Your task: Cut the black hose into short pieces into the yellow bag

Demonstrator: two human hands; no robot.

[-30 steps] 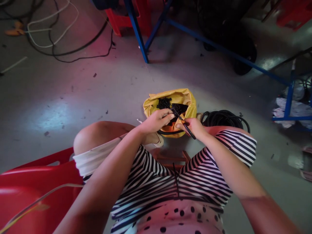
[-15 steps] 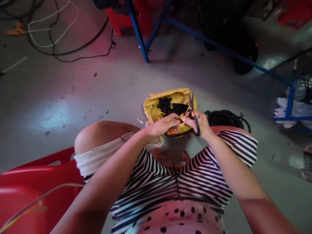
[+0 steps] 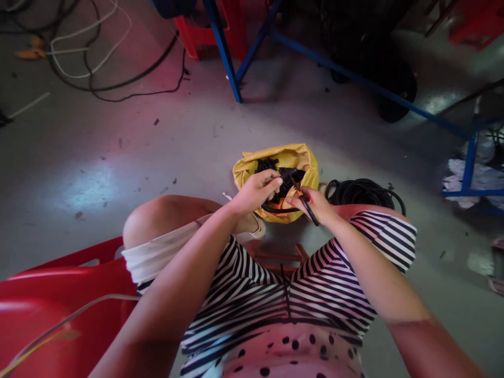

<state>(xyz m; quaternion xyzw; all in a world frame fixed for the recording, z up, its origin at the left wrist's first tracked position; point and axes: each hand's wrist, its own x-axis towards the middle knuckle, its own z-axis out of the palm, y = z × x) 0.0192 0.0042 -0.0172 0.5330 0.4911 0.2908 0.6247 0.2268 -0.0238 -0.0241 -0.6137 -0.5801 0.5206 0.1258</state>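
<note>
Over a yellow bag [image 3: 311, 163], my left hand [image 3: 258, 190] has its fingers closed on a black cable [image 3: 281, 211], which loops below the hand toward the right. My right hand [image 3: 317, 206] grips scissors [image 3: 309, 209] with black and orange handles. Their blades point up and to the left, over the bag's opening, close to my left fingertips. Short black cut pieces [image 3: 271, 164] lie inside the bag, partly hidden by my left hand. A coil of black cable [image 3: 364, 193] rests on the floor just right of the bag.
A blue metal frame [image 3: 224, 50] stands ahead, with a red stool [image 3: 232, 31] behind it. Black and white cords [image 3: 106, 86] lie on the floor at upper left. A red chair [image 3: 66, 310] is at my left. White plastic bags [image 3: 466, 176] sit at far right.
My right hand has turned the scissors, so the blades swing from pointing away to pointing up-left, over the bag. My left hand has shifted slightly left and away, apart from the right.
</note>
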